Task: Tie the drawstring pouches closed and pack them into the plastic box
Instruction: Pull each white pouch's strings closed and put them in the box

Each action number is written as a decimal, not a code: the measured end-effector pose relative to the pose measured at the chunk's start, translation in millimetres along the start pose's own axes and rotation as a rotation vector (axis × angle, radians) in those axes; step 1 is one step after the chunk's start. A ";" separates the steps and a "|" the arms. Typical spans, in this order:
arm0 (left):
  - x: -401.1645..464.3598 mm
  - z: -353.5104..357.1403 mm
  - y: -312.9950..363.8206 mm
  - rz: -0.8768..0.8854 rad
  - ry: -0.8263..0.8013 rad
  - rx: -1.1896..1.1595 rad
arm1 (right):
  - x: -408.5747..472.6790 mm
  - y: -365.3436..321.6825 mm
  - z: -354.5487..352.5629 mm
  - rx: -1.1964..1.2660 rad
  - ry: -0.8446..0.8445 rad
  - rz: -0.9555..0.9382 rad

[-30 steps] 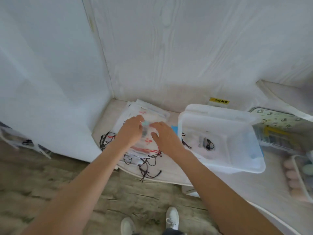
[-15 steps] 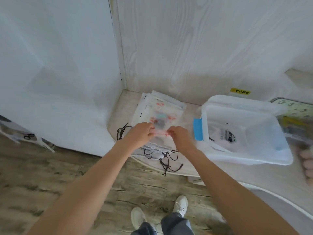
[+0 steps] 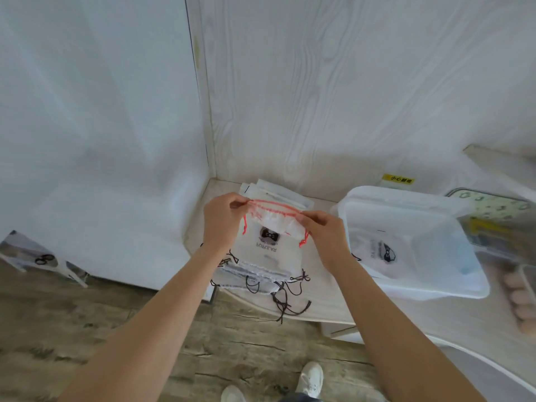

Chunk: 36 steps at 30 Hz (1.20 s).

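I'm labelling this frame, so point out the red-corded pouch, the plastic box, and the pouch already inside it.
Red-corded pouch (image 3: 268, 242): head view, printed front.
Plastic box (image 3: 406, 195): head view, far rim.
Packed pouch (image 3: 383, 252): head view, dark print.

White wood-grain wall (image 3: 333, 82) — pale countertop (image 3: 435, 320) over weathered plank floor (image 3: 116, 323).

Two hands are seen, the left hand (image 3: 222, 220) and the right hand (image 3: 324, 236). One red-corded drawstring pouch (image 3: 268, 237) is held up between them. One stack of pouches with black cords (image 3: 255, 274) is seen at the table's (image 3: 319, 311) front edge; its number cannot be told. One plastic box (image 3: 412, 242) is counted near the right edge, with one pouch (image 3: 383, 252) inside. One yellow label (image 3: 398, 179) is seen on the wall. Two white shoes (image 3: 311, 378) are counted on the floor.
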<state>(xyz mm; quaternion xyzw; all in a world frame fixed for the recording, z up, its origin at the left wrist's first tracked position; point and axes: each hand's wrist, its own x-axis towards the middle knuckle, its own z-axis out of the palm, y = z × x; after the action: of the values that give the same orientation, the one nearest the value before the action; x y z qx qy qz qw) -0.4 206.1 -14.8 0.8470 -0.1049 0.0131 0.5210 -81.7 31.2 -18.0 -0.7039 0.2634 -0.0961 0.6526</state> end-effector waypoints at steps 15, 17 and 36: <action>-1.6 7.6 19.3 -0.389 -0.056 -0.841 | -3.0 -12.1 4.6 0.682 0.077 0.265; -0.5 8.4 20.0 -0.400 -0.076 -0.946 | -5.7 -14.3 5.3 0.622 0.076 0.217; -5.8 7.1 20.7 -0.427 -0.013 -0.779 | -13.2 -33.0 -3.0 0.367 0.096 -0.064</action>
<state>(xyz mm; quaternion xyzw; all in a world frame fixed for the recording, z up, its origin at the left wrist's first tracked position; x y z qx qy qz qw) -10.7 191.8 -0.6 0.5901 0.0720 -0.1405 0.7918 -86.2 35.4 17.2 -0.5755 0.2499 -0.1967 0.7535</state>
